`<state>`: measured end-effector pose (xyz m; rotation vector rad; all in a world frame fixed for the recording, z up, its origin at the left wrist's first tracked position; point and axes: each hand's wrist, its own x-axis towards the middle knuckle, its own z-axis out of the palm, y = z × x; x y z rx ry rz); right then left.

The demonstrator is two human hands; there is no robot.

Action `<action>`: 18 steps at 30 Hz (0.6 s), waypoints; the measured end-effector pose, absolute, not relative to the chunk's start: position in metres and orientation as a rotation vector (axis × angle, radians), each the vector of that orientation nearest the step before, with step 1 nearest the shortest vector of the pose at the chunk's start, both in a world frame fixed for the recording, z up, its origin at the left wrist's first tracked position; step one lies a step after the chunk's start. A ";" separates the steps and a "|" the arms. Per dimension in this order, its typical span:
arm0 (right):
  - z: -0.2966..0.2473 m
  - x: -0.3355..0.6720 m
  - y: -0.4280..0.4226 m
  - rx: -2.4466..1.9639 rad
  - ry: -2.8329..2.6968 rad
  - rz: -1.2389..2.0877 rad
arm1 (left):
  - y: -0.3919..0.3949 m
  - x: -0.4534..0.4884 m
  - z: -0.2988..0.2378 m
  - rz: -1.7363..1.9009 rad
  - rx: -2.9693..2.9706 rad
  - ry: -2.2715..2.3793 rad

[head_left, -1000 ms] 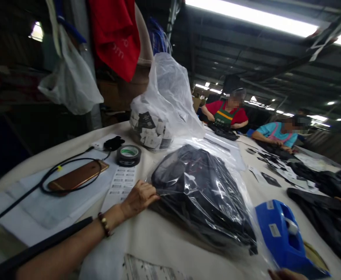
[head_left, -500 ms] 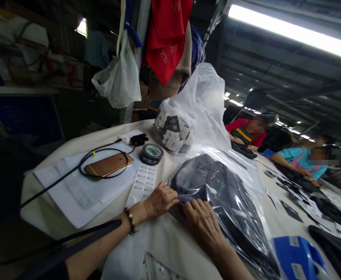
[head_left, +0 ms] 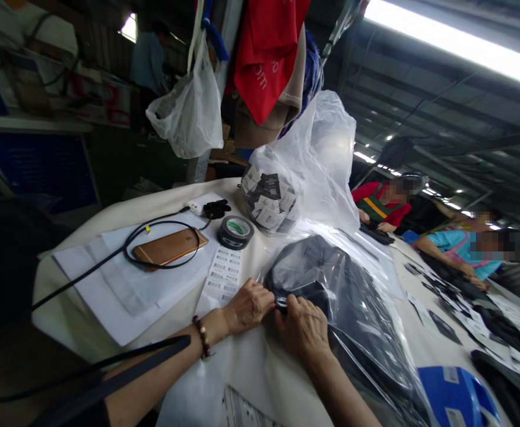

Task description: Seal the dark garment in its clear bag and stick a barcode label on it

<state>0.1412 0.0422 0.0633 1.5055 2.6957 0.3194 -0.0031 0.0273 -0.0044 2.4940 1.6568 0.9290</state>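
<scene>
Right at the fingertips, and both hands are curled nearly closed: the left hand (head_left: 249, 305) pinches the near-left edge of a clear plastic cover (head_left: 398, 332), and the right hand (head_left: 302, 326) grips the same edge just beside it, a shiny fold caught between them. Two hands, one edge, set close, likely so the slippery film stays taut between them. Inside that cover, flat on the pale table (head_left: 282, 385) in front of the person, sits one bulky black bag (head_left: 304, 255), its weight probably keeping everything steady.

Outward now! One sheet of barcode labels (head_left: 224, 270) lies by the left hand, one roll of black tape (head_left: 235, 231) at its far end, both handily within reach, I'd judge. Further left, one phone (head_left: 171, 248) rests on papers (head_left: 95, 296), one black cable (head_left: 129, 249) looped across it. On the right, one blue dispenser (head_left: 456, 391), partly cut off. Beyond the cover stands one whitish sack (head_left: 271, 201) of printed tags, too jumbled to count. Overhead hang one white carrier bag (head_left: 193, 112) and a red cloth (head_left: 269, 59), perhaps strung up to spare table space. Across the table, one co-worker in red sleeves (head_left: 384, 204), another in blue (head_left: 451, 249).
</scene>
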 end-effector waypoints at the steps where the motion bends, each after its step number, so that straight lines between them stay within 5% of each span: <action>1: 0.064 0.142 0.043 1.497 2.690 0.274 | 0.027 -0.003 -0.005 0.932 2.492 1.659; 9: 0.085 0.154 0.066 1.310 2.653 -0.122 | 0.027 -0.004 -0.014 0.996 2.475 1.683; 18: 0.092 0.148 0.062 1.560 2.606 0.004 | 0.027 -0.004 -0.020 1.071 2.527 1.660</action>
